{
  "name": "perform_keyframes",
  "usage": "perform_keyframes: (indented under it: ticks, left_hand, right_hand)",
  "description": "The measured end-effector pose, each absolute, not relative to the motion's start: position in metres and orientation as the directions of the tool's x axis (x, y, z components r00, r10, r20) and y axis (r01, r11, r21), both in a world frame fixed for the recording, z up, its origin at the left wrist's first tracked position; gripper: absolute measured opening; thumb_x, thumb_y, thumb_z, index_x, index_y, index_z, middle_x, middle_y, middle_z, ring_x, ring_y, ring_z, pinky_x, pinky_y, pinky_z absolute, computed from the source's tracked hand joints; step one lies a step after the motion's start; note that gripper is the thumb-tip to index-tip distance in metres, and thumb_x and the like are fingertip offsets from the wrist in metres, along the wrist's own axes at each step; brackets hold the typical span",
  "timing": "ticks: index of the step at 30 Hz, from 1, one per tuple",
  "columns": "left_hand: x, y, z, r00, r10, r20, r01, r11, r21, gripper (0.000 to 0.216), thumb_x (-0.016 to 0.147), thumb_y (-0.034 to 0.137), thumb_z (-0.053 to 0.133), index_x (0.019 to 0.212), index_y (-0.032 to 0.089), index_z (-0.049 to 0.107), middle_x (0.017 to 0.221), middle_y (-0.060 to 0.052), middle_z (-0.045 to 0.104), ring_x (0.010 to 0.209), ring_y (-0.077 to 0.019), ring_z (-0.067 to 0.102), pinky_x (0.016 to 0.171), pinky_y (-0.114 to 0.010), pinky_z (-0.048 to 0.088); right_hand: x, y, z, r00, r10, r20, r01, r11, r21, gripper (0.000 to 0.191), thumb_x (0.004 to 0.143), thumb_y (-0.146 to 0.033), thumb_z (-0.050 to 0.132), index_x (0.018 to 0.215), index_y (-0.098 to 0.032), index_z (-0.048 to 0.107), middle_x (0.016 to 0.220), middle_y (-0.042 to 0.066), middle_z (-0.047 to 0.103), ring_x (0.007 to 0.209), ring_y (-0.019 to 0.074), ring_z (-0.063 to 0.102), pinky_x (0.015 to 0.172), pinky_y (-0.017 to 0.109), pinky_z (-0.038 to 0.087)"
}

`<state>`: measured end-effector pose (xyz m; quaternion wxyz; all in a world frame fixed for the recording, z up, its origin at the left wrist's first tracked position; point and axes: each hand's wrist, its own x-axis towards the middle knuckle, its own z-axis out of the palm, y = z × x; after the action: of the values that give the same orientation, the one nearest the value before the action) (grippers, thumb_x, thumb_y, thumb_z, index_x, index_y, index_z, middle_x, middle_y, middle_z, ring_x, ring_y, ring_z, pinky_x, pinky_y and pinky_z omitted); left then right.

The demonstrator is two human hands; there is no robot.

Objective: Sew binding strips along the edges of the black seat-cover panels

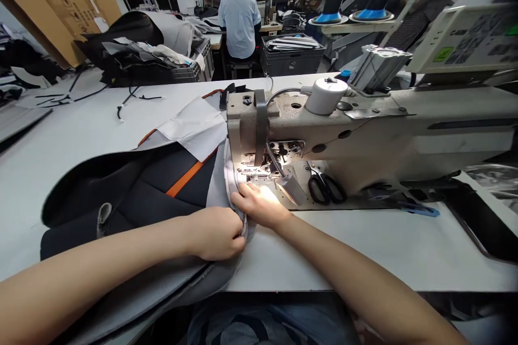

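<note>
- Your left hand point(218, 233) is clenched on the near part of the grey edge point(229, 180) of the fabric piece point(162, 180), knuckles up, thumb folded in toward the fingers.
- Your right hand point(262, 206) lies just beyond it and to its right, fingers bent over the same edge close to the lit stitching area point(259, 173); whether they pinch the cloth or only press it, you cannot tell from here.
- The fabric piece lies mostly to the left of the sewing machine point(384, 145), its grey edge running up beside the machine's head and its near part hanging over the front of the table point(291, 259).
- On its dark face you have an orange strip point(186, 179) set slantwise, a small pale loop point(105, 213) near your left forearm, and a white patch point(198, 124) lying across the far part.
- Just right of your right hand, a small lamp point(292, 190) on a bent neck hangs by the stitching area.
- Under the machine's arm lie black-handled scissors point(326, 187); farther right are a blue tool point(421, 209) and a flat black device point(481, 221).
- Beyond the fabric, black cords point(141, 97) lie on the table.
- Past the table's far side, a person in a light blue shirt point(239, 24) sits facing away, beside a grey crate point(293, 60); cardboard boxes point(76, 5) stand at the far left.
</note>
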<state>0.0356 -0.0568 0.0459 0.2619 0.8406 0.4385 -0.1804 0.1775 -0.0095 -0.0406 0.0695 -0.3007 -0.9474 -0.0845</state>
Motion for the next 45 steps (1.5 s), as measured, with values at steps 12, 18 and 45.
perform_keyframes:
  ticks: [12, 18, 45]
  left_hand:
    - [0.003, -0.016, 0.012, 0.811, 0.585, 0.012, 0.584, -0.810, 0.050, 0.036, 0.095, 0.026, 0.030, 0.081, 0.015, 0.062, 0.086, -0.008, 0.063, 0.082, -0.0200, 0.056, 0.073, -0.031, 0.041]
    - [-0.004, -0.004, -0.016, 0.799, 0.601, 0.033, 0.600, -0.792, -0.114, 0.039, 0.095, 0.042, 0.039, 0.126, 0.021, 0.051, 0.119, -0.009, 0.059, 0.104, -0.0252, 0.052, 0.080, -0.037, 0.037]
    - [0.045, -0.038, -0.019, 0.316, 0.948, -0.031, 0.949, -0.315, 0.022, 0.025, 0.088, 0.026, 0.037, 0.093, 0.020, 0.061, 0.096, -0.004, 0.063, 0.065, -0.0194, 0.062, 0.048, -0.028, 0.034]
  right_hand:
    - [0.167, -0.005, -0.071, -0.730, 0.612, 0.305, 0.642, 0.767, -0.003, 0.017, 0.094, -0.017, 0.046, 0.085, -0.016, 0.060, 0.081, 0.007, 0.058, 0.072, 0.0188, 0.053, 0.060, 0.028, 0.040]
    - [0.185, -0.035, -0.078, -0.622, 0.671, 0.403, 0.675, 0.721, -0.159, 0.022, 0.091, -0.010, 0.043, 0.101, -0.015, 0.061, 0.100, 0.010, 0.060, 0.086, 0.0198, 0.054, 0.075, 0.030, 0.045]
    - [0.225, -0.009, -0.082, -0.419, 0.900, 0.124, 0.732, 0.415, -0.540, 0.029, 0.094, -0.037, 0.043, 0.099, -0.023, 0.068, 0.094, 0.003, 0.070, 0.088, 0.0184, 0.062, 0.076, 0.026, 0.046]
